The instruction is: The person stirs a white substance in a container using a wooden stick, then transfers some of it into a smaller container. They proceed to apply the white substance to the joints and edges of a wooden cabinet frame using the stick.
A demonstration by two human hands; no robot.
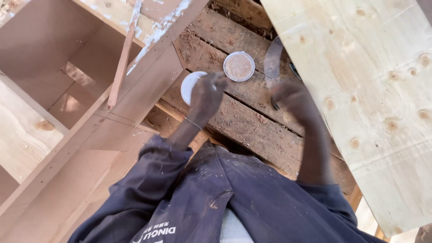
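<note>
On the rough plank bench [252, 121], near its far edge, sits a small round tub [239, 66], open at the top and filled with something pale brown and grainy; we cannot say what. Its flat white lid [189, 85] lies just left of it and a little nearer, partly hidden under our left hand [206, 95]. With the lid set aside, the tub's contents stay within easy reach of both hands.

Left hand is curled over the lid's right edge, fingers bent; whether it pinches the lid or only rests there we cannot tell. Right hand [292, 96] is blurred, closed loosely around a thin dark thing at its left side, perhaps a blade or scraper; the blur leaves that uncertain. The tub lies beyond and between both hands, touched by neither.

Further out: a pale plywood sheet [382, 99] leans across the right, and a brown cabinet frame [76, 90] with open compartments fills the left. Dusty blue sleeves are nearest us.
</note>
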